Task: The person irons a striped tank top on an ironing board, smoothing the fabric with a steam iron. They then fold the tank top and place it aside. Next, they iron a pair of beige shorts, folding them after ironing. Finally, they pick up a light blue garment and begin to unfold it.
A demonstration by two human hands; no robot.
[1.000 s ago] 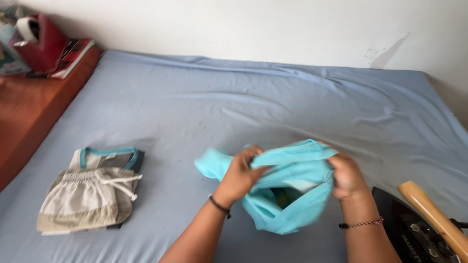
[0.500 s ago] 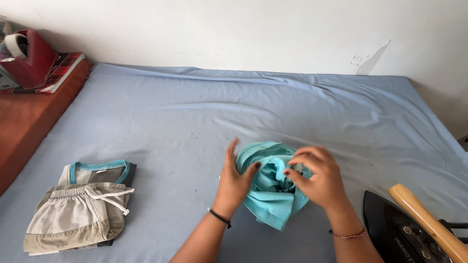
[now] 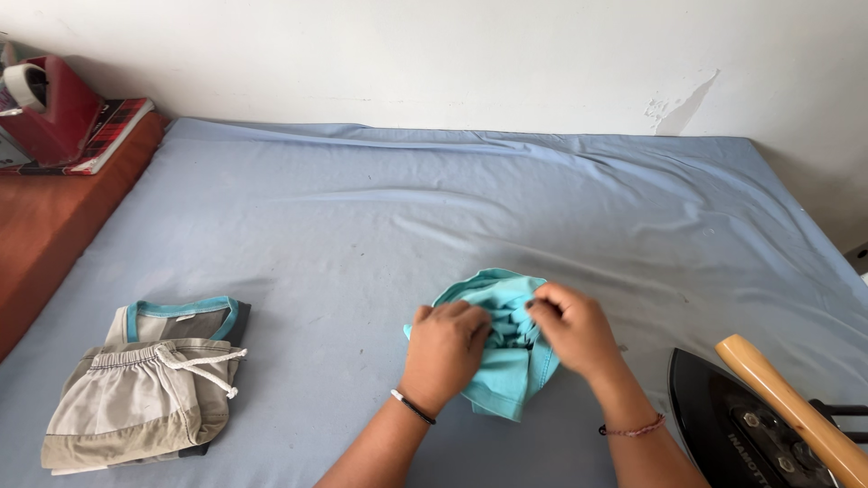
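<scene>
So compared with half a second back, the turquoise garment (image 3: 506, 357) is bunched way tighter now, a crumpled wad instead of the looser bundle it was, and both hands have closed in on top of it. The view has tipped a bit too, so the folded pile sits higher in frame.

Biggest thing first: one pale blue sheet (image 3: 452, 208) covering the whole surface, soft cotton look, shallow wrinkles running toward the upper right. One reddish-brown wooden ledge (image 3: 45, 226) down the left edge. One black iron (image 3: 741, 425) at lower right, smooth dark plate with a rounded wooden handle. One pile of folded clothes (image 3: 149, 393) at lower left, beige drawstring shorts on top, a grey piece with teal trim underneath. One red tape dispenser (image 3: 45, 113) at upper left, sitting on a flat book.

The garment sits lower centre of the frame, on the sheet. Left hand (image 3: 445, 348) is curled knuckles-up, gripping its left side. Right hand (image 3: 574, 330) pinches the gathered folds at the top, fingers bent in.

One thin bracelet on each wrist.
</scene>
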